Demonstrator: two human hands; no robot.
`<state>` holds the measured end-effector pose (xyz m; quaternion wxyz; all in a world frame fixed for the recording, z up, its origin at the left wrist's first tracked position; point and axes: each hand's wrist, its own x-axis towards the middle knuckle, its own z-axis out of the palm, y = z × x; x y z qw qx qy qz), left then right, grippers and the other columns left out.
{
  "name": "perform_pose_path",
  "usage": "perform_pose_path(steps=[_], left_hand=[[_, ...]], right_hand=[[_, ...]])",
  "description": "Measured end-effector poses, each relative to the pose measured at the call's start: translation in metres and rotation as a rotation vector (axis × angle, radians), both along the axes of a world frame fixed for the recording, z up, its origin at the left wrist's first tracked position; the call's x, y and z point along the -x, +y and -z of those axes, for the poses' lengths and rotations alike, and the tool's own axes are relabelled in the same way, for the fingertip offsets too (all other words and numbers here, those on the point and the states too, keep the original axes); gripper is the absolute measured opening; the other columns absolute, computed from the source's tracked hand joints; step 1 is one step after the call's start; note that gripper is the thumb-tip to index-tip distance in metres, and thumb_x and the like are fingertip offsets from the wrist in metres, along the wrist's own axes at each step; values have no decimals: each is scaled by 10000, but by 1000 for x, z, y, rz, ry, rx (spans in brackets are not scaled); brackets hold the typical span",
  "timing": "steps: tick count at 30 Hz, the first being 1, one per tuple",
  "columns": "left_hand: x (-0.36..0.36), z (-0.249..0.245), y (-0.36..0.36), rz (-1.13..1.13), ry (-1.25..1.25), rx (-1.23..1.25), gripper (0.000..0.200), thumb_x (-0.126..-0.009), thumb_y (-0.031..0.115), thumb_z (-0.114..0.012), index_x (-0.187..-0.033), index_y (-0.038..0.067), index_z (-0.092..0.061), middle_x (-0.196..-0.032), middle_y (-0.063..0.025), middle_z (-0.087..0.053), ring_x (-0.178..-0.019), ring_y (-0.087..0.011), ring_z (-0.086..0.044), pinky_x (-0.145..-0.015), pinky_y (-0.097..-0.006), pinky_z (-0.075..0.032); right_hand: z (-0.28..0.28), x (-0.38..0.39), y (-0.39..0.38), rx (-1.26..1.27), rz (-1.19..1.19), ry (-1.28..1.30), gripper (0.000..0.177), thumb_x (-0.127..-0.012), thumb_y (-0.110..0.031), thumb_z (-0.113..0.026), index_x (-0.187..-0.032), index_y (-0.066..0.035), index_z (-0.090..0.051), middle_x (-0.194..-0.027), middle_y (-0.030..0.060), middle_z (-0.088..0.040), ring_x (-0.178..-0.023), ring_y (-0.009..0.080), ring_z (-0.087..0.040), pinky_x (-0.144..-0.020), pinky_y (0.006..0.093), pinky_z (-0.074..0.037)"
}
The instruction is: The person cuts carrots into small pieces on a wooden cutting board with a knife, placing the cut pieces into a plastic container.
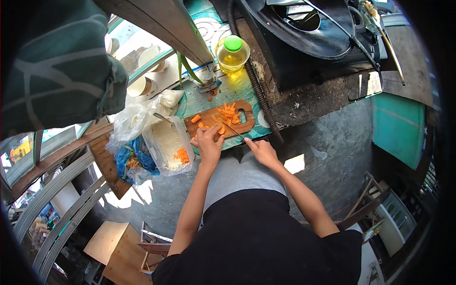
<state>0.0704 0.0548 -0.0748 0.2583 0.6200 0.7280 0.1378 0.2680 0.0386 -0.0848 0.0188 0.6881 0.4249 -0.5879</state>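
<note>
A wooden cutting board (205, 116) with a handle hole lies on the green countertop, bearing cut orange carrot pieces (229, 113). My right hand (262, 152) is closed round the handle of a knife (234, 132), its thin blade angled over the board toward the carrot. At the board's near edge, my left hand (209, 143) has its bent fingers on a piece of carrot (221, 129), close to the blade. To the left stands a clear plastic container (164, 142) of whitish flour-like contents, with diced carrot (181, 155) in one corner and a spoon handle (163, 117) at its far side.
Behind the board stands a jar of yellow oil (232, 61) with a green lid. A black stove (304, 57) and a ribbed hose (259, 90) are at right. Plastic bags (130, 120), a blue bag of scraps (134, 161) and paper cups (142, 87) sit at left.
</note>
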Motion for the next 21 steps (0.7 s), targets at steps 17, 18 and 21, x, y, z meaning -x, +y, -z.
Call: perform_pose_path(steps=[17,18,21], left_hand=[[-4,-3,4,0,39,8,222,-774,195,-727,-926,34,-746,-826,-60,-704,-888,-211,-524,-863,-395,-270],[-5,-5,5,10,44,-5,228,-773,192,-727,-934,31,-744,-822,-62,-704,-888,-213,-524,-862,-394,-271],[-6,-5,6,16,38,-6,237,-771,188,-729,-942,24,-741,-822,-63,-705,-891,-215,-525,-864,-394,-273]], right_hand=[[-36,5,10,-304,-276,-218,630,-897,-575,-489,-666,-22,-682,-624,197,-628,-624,375,-642,-599,452,-505],[-34,6,10,-307,-276,-214,630,-897,-575,-489,-666,-22,-682,-624,197,-628,-624,375,-642,-599,452,-505],[-27,4,8,-273,-290,-232,644,-898,-582,-477,-664,-17,-679,-631,207,-627,-639,380,-644,-615,454,-507]])
